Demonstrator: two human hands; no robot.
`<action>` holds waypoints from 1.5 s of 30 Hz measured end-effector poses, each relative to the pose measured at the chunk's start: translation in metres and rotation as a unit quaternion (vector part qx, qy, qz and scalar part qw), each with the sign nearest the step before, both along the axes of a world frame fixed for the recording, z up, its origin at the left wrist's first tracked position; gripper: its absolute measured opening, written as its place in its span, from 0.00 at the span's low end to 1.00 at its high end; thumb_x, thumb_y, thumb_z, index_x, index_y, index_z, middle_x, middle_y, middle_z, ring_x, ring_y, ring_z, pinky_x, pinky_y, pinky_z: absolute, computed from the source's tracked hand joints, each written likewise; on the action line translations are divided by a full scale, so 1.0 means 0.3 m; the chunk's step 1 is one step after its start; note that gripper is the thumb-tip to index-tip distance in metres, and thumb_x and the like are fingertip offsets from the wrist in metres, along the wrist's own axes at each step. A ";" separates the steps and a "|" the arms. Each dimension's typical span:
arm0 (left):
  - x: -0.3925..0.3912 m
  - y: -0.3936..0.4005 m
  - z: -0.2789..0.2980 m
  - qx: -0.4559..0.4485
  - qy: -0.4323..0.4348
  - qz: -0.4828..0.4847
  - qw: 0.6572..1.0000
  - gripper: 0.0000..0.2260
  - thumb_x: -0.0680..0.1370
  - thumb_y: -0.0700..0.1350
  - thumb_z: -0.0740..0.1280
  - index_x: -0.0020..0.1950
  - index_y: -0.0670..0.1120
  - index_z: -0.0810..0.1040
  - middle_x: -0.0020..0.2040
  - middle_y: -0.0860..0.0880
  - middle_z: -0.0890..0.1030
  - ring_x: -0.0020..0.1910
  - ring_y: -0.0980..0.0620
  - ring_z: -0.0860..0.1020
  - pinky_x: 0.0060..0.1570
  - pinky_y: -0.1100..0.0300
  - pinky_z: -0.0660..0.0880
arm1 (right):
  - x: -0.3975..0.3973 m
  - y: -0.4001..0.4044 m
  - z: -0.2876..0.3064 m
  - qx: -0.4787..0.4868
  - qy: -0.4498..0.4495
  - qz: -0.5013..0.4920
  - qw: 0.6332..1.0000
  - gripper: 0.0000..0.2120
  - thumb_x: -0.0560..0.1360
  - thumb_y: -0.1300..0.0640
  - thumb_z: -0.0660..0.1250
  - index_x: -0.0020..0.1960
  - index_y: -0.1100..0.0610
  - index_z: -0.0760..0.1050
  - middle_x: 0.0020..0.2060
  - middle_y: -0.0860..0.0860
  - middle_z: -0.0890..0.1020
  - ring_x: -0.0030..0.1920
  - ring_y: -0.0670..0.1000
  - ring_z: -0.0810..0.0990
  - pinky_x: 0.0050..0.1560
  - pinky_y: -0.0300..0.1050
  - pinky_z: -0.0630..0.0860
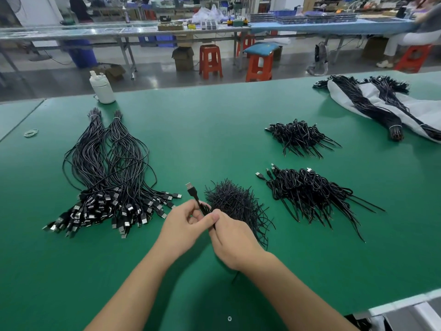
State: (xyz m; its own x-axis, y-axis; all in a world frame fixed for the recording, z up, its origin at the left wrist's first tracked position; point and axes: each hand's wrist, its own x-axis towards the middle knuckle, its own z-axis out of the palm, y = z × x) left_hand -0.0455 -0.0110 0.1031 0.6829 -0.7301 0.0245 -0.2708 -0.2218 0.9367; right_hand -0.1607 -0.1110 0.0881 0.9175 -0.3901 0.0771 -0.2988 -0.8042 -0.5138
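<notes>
Both my hands meet above the green table, holding one coiled black USB cable whose metal plug sticks up and to the left. My left hand pinches the folded cable near the plug. My right hand grips the cable's lower part, thumb pressed against it; the tail runs hidden under my palm and comes out near my wrist. Just behind my hands lies a heap of short black twist ties.
Two bundles of loose USB cables lie at the left. Two piles of tied cables lie at the right. Further bundles rest on a white bag far right. A white bottle and rubber bands are far left.
</notes>
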 end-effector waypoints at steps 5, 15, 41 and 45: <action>0.017 0.016 0.003 -0.001 -0.016 -0.040 0.999 0.21 0.67 0.60 0.74 0.45 0.42 0.80 0.28 0.57 0.69 0.29 0.55 0.63 0.32 0.59 0.62 | -0.009 -0.007 0.000 -0.016 -0.002 0.027 1.000 0.07 0.83 0.52 0.52 0.55 0.54 0.65 0.53 0.54 0.77 0.44 0.62 0.78 0.40 0.51 0.65; 0.026 0.003 -0.027 -0.012 -0.042 0.002 0.999 0.08 0.76 0.42 0.73 0.37 0.48 0.79 0.25 0.57 0.69 0.28 0.54 0.64 0.31 0.59 0.62 | 0.024 0.000 0.020 0.205 -0.034 0.009 0.978 0.17 0.81 0.56 0.63 0.69 0.53 0.73 0.63 0.51 0.79 0.64 0.51 0.76 0.67 0.50 0.71; -0.029 -0.118 -0.075 0.001 0.207 -0.071 0.976 0.02 0.79 0.40 0.69 0.51 0.43 0.80 0.31 0.53 0.74 0.26 0.56 0.66 0.27 0.65 0.65 | -0.068 -0.146 -0.004 0.101 -0.036 -0.147 0.983 0.15 0.85 0.50 0.48 0.45 0.54 0.67 0.38 0.48 0.75 0.40 0.53 0.75 0.42 0.50 0.70; -0.082 -0.147 -0.145 0.167 -0.151 -0.072 0.972 0.03 0.79 0.47 0.68 0.52 0.53 0.79 0.37 0.56 0.77 0.37 0.58 0.74 0.42 0.62 0.72 | -0.099 -0.238 -0.013 0.172 -0.044 -0.205 0.962 0.15 0.85 0.51 0.50 0.44 0.52 0.68 0.40 0.48 0.75 0.42 0.49 0.74 0.42 0.47 0.67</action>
